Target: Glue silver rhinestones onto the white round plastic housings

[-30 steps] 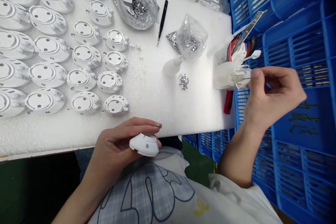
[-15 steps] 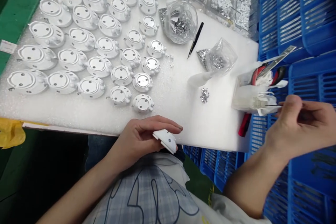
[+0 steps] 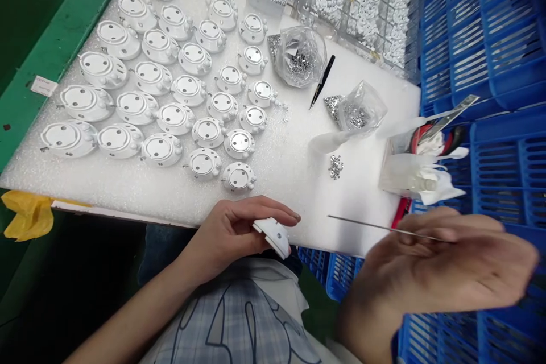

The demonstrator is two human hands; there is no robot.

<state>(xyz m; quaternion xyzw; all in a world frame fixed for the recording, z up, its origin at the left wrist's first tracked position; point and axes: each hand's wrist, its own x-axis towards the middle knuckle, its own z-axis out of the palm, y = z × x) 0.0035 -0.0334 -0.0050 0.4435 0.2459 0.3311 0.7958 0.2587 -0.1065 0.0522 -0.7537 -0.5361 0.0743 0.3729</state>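
Observation:
My left hand (image 3: 232, 230) is closed around a small white round plastic shell (image 3: 273, 234), held tilted just off the near edge of the white foam board (image 3: 140, 196). My right hand (image 3: 443, 264), blurred by motion, pinches a long thin metal needle (image 3: 371, 226) whose tip points left toward the shell. Several rows of similar white shells (image 3: 174, 116) lie on the board at the left. A small heap of silver bits (image 3: 335, 166) sits on the board between the hands.
Two clear bags of silver bits (image 3: 301, 57) (image 3: 360, 108) and black tweezers (image 3: 322, 81) lie at the back. A clear tool holder (image 3: 405, 173) with red-handled tools stands at the board's right edge. Blue crates (image 3: 495, 45) fill the right. A green bench edge (image 3: 55, 40) runs at the left.
My right hand drew the needle out of the tool holder and swung down and left toward the shell. The view shifted left and up. The left hand stayed with the shell.

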